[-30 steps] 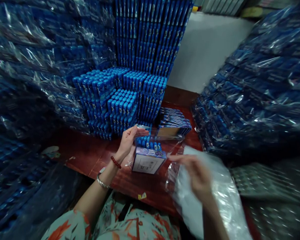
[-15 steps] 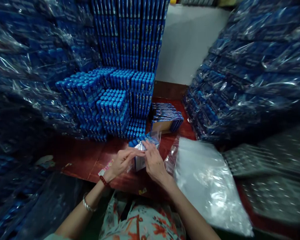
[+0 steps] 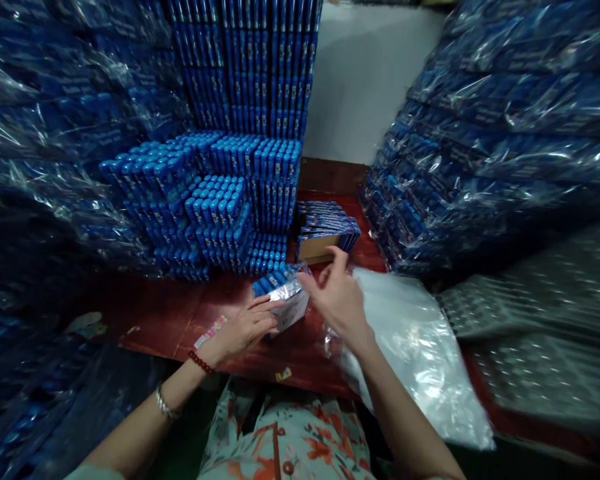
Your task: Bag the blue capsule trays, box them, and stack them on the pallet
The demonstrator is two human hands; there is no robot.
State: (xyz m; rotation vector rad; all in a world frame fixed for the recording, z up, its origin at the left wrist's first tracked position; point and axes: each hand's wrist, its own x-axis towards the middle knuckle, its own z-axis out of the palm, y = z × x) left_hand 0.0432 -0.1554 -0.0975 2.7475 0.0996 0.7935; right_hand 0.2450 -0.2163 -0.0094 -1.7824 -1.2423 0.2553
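Note:
On the red table top, a small white box (image 3: 294,310) with blue-capped pieces (image 3: 275,280) at its far side sits in clear plastic film. My left hand (image 3: 247,327) lies against the box's left near side, fingers stretched out and resting on the film. To the right of the box, my right hand (image 3: 343,303) is raised with thumb and index finger apart. Nothing shows between those fingers; its other fingers are partly hidden. Just beyond the right hand stands a row of printed folded cartons (image 3: 327,230).
Stacks of blue-capped packs (image 3: 220,200) rise behind the box. Film-wrapped blue bundles tower at left (image 3: 80,120) and right (image 3: 505,147). A pile of clear plastic bags (image 3: 420,353) lies right, beside clear moulded trays (image 3: 540,373). Pink printed strip (image 3: 211,331) lies near my left wrist.
My right hand has lifted off the box and moved right, its fingers spreading. My left hand stays at the box, now flatter. The box shows more of its white side.

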